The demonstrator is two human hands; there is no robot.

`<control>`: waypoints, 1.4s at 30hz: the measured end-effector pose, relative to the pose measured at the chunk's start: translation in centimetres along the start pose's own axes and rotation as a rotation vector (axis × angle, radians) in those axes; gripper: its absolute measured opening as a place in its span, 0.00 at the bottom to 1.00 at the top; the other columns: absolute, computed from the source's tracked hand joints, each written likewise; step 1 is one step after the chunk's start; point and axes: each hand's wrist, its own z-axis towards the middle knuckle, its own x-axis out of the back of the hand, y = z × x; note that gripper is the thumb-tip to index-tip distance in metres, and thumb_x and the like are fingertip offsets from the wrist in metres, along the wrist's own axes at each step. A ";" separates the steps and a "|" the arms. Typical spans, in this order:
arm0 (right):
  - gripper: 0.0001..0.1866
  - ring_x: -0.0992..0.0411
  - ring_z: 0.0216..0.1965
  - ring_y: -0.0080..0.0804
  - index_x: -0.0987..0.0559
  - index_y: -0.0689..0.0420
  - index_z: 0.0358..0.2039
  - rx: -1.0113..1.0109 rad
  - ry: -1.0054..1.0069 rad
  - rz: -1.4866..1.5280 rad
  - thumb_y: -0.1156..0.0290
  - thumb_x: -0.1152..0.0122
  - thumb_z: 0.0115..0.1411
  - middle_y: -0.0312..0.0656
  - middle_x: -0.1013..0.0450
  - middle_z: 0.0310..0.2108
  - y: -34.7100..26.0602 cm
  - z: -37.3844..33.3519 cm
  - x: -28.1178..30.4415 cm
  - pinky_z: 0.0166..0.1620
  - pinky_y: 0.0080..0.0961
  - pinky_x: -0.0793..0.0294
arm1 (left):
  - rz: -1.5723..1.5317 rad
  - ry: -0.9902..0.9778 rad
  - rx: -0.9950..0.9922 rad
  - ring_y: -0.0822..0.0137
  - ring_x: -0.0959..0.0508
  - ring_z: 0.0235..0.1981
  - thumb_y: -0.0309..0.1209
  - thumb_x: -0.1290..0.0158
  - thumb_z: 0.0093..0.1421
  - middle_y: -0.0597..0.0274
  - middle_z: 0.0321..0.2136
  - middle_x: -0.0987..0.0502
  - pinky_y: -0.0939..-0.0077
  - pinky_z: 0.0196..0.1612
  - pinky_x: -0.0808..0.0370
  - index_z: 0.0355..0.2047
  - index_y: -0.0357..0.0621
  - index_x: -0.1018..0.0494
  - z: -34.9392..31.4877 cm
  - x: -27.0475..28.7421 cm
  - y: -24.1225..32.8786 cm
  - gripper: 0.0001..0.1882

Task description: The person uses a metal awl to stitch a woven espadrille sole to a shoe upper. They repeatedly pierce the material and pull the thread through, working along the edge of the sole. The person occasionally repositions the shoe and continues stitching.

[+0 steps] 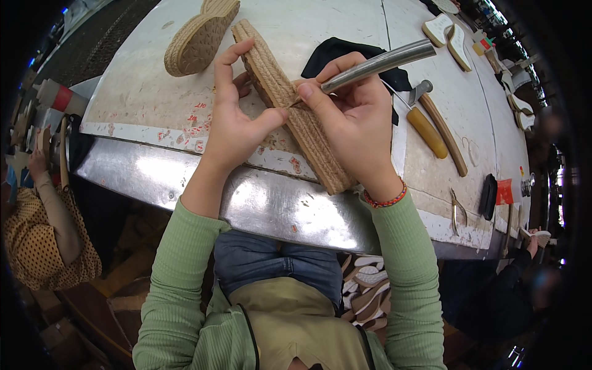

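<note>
My left hand (237, 114) holds a braided rope wedge sole (311, 135) on its side, fingers behind it and thumb on the near face. The sole slants from upper left to lower right over the table's front edge. In my right hand (357, 108) is a tool with a round steel handle (385, 63) and a thin pointed tip, gripped near that tip. The point meets the braid close to my left thumb; whether it has gone in, I cannot tell. Another rope sole (200, 43) lies on the table beyond my left hand.
Right of my hand lie a black cloth (336, 52), a wooden-handled hammer (445, 126), a yellow-handled tool (427, 132) and nippers (456, 213). White soles (447, 37) lie farther back. The table has a metal front edge (148, 169). People work at both sides.
</note>
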 end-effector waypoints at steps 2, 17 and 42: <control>0.09 0.25 0.30 0.19 0.29 0.62 0.32 0.020 0.021 0.009 0.80 0.36 0.54 0.37 0.27 0.25 0.1 0.0 -0.1 0.35 0.18 0.23 | -0.009 0.002 0.000 0.59 0.32 0.54 0.23 0.40 0.42 0.56 0.58 0.40 0.64 0.58 0.33 0.62 0.44 0.47 0.0 -0.1 0.2 0.46; 0.09 0.28 0.32 0.16 0.30 0.61 0.35 -0.043 -0.002 0.045 0.80 0.37 0.58 0.34 0.29 0.30 -0.1 -0.1 0.0 0.37 0.12 0.27 | -0.032 0.047 0.070 0.61 0.29 0.49 0.20 0.43 0.42 0.56 0.53 0.36 0.67 0.54 0.31 0.62 0.43 0.46 0.0 -0.5 0.4 0.44; 0.10 0.27 0.32 0.17 0.30 0.61 0.34 -0.064 -0.009 0.033 0.78 0.36 0.58 0.35 0.28 0.29 -0.3 0.0 0.1 0.36 0.14 0.27 | 0.077 0.016 -0.043 0.60 0.30 0.51 0.24 0.39 0.42 0.57 0.56 0.39 0.66 0.56 0.32 0.62 0.42 0.48 0.1 -0.2 0.1 0.46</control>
